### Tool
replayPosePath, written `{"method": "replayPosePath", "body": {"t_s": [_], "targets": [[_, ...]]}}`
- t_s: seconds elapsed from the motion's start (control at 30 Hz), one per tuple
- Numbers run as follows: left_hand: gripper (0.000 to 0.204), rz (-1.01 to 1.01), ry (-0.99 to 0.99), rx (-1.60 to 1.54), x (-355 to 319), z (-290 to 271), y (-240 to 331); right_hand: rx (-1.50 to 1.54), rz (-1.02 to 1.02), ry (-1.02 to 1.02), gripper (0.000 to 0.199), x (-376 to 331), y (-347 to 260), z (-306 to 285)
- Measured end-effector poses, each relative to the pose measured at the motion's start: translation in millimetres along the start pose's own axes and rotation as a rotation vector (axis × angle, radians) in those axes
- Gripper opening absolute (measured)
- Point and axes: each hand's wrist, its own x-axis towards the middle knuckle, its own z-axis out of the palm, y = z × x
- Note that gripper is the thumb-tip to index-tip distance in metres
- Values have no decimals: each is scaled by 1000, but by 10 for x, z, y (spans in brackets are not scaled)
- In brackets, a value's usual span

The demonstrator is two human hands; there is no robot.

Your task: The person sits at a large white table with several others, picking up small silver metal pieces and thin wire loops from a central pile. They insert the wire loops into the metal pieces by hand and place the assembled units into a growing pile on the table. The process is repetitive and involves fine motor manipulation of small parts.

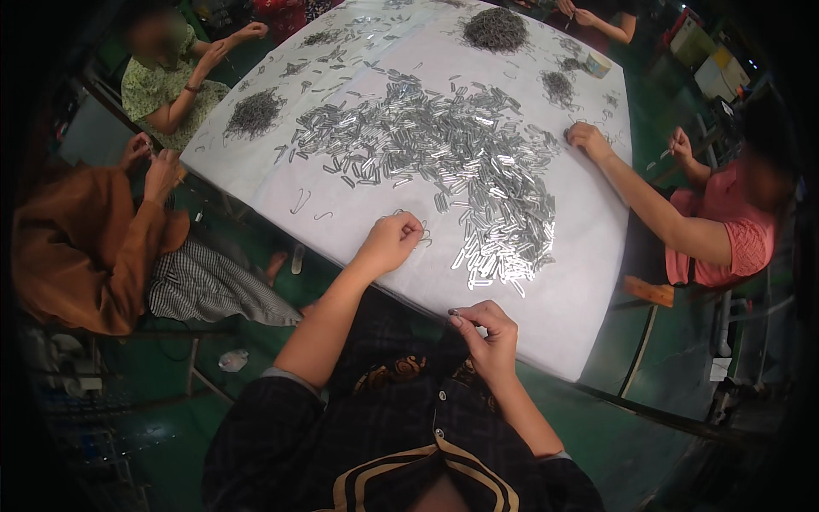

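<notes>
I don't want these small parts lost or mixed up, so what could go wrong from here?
The right hand is pinched at the near edge of the table; any small piece in it, which I can't make out, might drop to the floor. Wire hooks lie by the left hand and could snag one another. Loose metal loops spread nearby, so a careless sweep might mix the two.

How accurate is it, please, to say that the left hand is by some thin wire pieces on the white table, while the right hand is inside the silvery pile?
No: the head view shows the right hand at the near edge of the white table, apart from the silvery pile. The left hand is by thin wire pieces.
</notes>
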Motion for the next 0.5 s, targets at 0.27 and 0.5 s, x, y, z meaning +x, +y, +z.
{"method": "replayPosePath", "body": {"t_s": [0.27, 0.5], "targets": [[8, -291, -189, -478, -67, -65, 66, -56, -20, -18, 10, 20, -8, 11], [7, -443, -216, -537, -60, -43, -6, -88, -16, -39, 9, 37, -22, 23]]}}
